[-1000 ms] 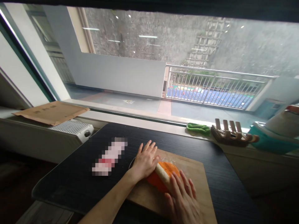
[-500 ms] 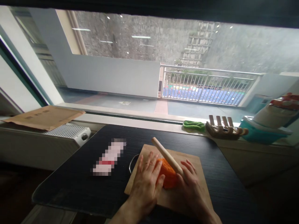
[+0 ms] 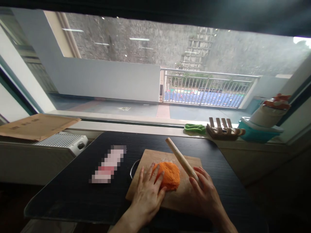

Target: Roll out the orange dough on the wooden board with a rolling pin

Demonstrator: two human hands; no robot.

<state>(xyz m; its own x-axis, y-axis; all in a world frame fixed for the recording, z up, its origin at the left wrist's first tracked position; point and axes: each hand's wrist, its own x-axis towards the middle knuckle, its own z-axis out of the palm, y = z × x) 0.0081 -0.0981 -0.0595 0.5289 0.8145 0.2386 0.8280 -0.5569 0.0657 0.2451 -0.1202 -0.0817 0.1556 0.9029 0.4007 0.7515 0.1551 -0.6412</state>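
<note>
An orange lump of dough (image 3: 170,176), flattened and rough on top, lies on a wooden cutting board (image 3: 187,200). My left hand (image 3: 149,191) is spread over the dough's left edge, fingers apart and fingertips touching it. In my right hand (image 3: 205,187) is a wooden rolling pin (image 3: 181,157), gripped near its lower end. The pin slants up and to the left, to the right of the dough and apart from it. My right palm and part of the pin's lower end are hidden by the fingers.
The board lies on a black table (image 3: 80,187); a metal handle (image 3: 132,168) shows at its left edge. Left of it is a blurred-out patch (image 3: 109,163). Along the sill sit a green cloth (image 3: 194,128), a brown rack (image 3: 223,131) and a teal tub (image 3: 259,132).
The rolling pin has moved right, off the dough, with my right hand. More of the dough's top now shows. My left hand stays on its left side. The whole view has shifted slightly.
</note>
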